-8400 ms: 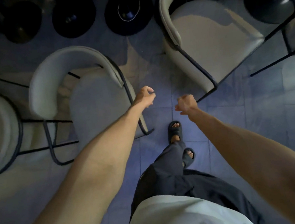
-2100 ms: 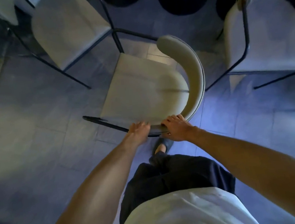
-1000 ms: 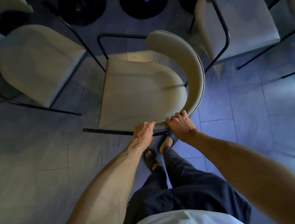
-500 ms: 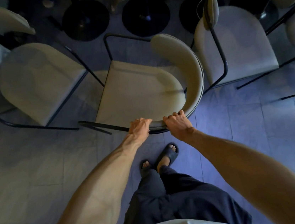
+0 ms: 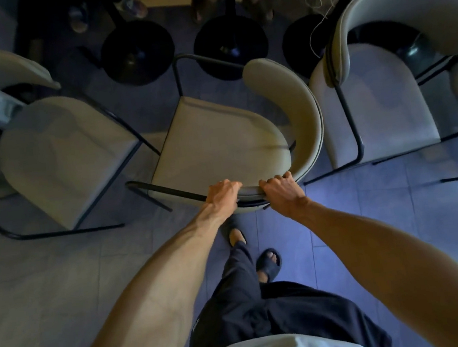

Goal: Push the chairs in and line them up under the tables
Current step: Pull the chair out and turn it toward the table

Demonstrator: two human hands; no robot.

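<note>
Floor of grey tiles (image 5: 62, 280) fills the near half of the view. On it stand three beige padded chairs with thin black metal frames. The middle chair (image 5: 218, 143) is between the two others and is turned, so its curved backrest is on the right and near side and its seat opens toward the far left. The left chair (image 5: 55, 157) is cut off by the left edge, and the right chair (image 5: 372, 104) by the right edge. Beyond them are three round black table bases (image 5: 231, 46). The table tops are almost all outside the top edge, and this far part is dark.

The left hand (image 5: 222, 195) grips the near end of the middle chair's backrest, and the right hand (image 5: 280, 191) grips it just to the right. Both have the fingers curled over the top edge, so the fingertips are hidden. One dark sandal (image 5: 267, 263) is plain; the other foot is partly hidden below the backrest. A thin white cable (image 5: 316, 1) hangs at the far right.
</note>
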